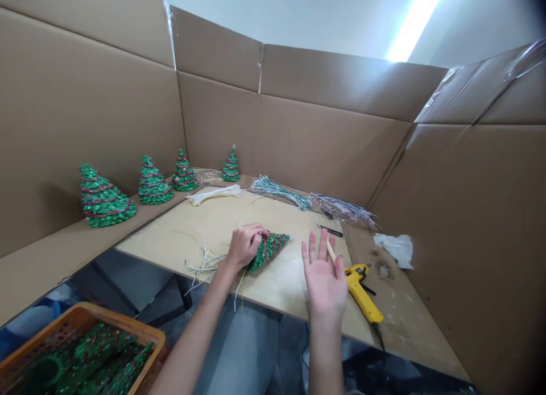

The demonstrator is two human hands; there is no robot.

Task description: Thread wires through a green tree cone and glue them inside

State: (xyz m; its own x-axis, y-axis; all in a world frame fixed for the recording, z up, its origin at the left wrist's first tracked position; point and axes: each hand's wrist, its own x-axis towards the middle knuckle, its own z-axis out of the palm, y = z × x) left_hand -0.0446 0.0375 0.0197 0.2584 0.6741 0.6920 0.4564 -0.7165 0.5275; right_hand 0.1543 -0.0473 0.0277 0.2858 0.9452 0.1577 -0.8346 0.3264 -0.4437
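Observation:
A small green glittery Christmas tree (268,250) with red garland lies on its side on the board, its clear tip pointing right. My left hand (245,245) is closed around its base end, hiding part of it. My right hand (325,281) is raised to the right of the tree, apart from it, palm up with fingers stretched. A thin pale stick (330,251) sits between its fingers near the thumb. Loose white and yellow wires (207,264) lie left of the tree, and some stick out below it. The yellow glue gun (362,295) lies right of my right hand.
Several finished trees (106,196) stand along the left and back. Behind lie bundles of white wires (215,194), green wires (279,191) and purple wires (343,207). A black-handled tool (330,231), a white tissue (396,248), an orange basket (160,341) and cardboard walls (324,139) surround the board.

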